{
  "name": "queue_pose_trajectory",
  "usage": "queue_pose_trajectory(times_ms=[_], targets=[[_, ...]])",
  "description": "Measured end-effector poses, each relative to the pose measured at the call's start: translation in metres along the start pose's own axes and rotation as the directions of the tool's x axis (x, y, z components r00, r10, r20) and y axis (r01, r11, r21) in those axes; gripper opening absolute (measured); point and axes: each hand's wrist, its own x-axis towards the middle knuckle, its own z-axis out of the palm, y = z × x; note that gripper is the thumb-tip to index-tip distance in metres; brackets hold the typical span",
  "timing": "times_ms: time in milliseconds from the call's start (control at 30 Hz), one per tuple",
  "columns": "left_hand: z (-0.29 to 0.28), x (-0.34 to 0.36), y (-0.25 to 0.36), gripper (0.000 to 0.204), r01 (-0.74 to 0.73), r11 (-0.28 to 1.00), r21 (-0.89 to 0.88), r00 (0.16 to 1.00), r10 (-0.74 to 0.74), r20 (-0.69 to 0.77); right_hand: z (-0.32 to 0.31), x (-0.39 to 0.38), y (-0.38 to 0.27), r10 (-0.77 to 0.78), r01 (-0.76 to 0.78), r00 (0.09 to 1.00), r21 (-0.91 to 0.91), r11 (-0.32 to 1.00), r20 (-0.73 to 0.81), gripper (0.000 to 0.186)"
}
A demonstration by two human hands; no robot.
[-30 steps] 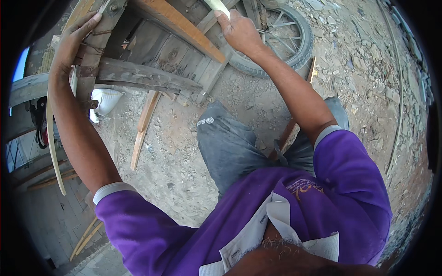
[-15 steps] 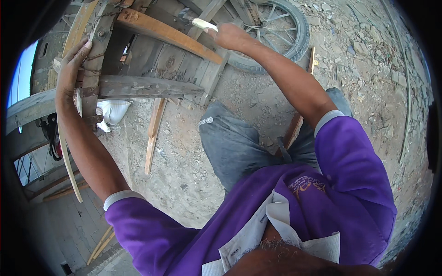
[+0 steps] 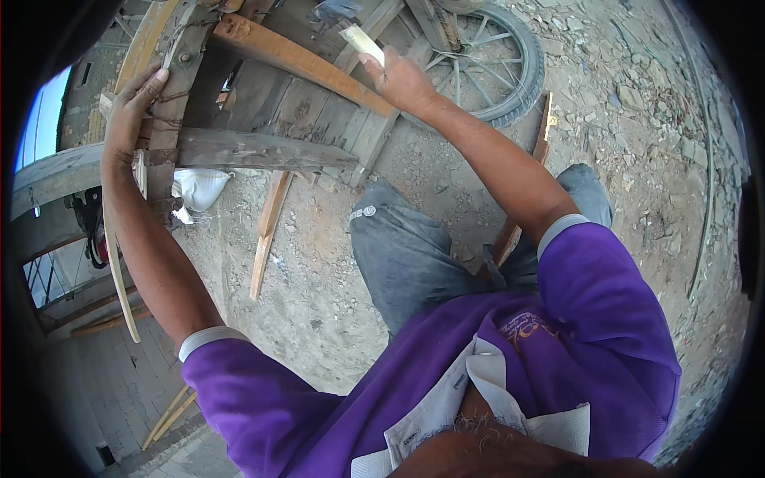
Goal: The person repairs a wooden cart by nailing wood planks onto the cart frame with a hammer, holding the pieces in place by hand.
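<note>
We see our left hand (image 3: 131,111) pressed flat, fingers open, on the weathered upright wooden post (image 3: 163,119) of the old grey wooden cart (image 3: 295,103), at about ten o'clock in the view. Our right hand (image 3: 401,80) is at twelve o'clock, closed around the pale wooden handle of a tool (image 3: 362,41); the dark head of it sits just above, near the orange-brown slanted wooden beam (image 3: 295,60). We cannot tell exactly what kind of tool it is.

We think the main danger is a blow which misses or slips off the beam: the tool could then fall toward the grey trouser knee (image 3: 398,239) at the centre, or toward the arm. The left hand rests near rusty metal straps and wire on the post, so a jolt of the frame could pinch or scratch the fingers. The old boards may also split.

The spoked rubber-tyred wheel (image 3: 490,68) stands at one o'clock, and a loose wooden plank (image 3: 267,231) lies on the stony ground at eight o'clock, where a foot could slip.
</note>
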Motion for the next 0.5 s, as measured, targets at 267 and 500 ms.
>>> queue_pose_trajectory(times_ms=[267,500], targets=[[-0.005,0.004,-0.007,0.065,0.049,0.997,0.065,0.999,-0.049,-0.004,-0.053,-0.011,-0.018,0.17,-0.174,0.921,-0.021,0.985,0.351,0.07],[0.009,0.007,0.011,0.072,-0.038,0.995,0.091,0.998,0.034,0.044,-0.055,-0.103,0.029,0.449,-0.679,0.721,0.668,0.305,0.527,0.03]])
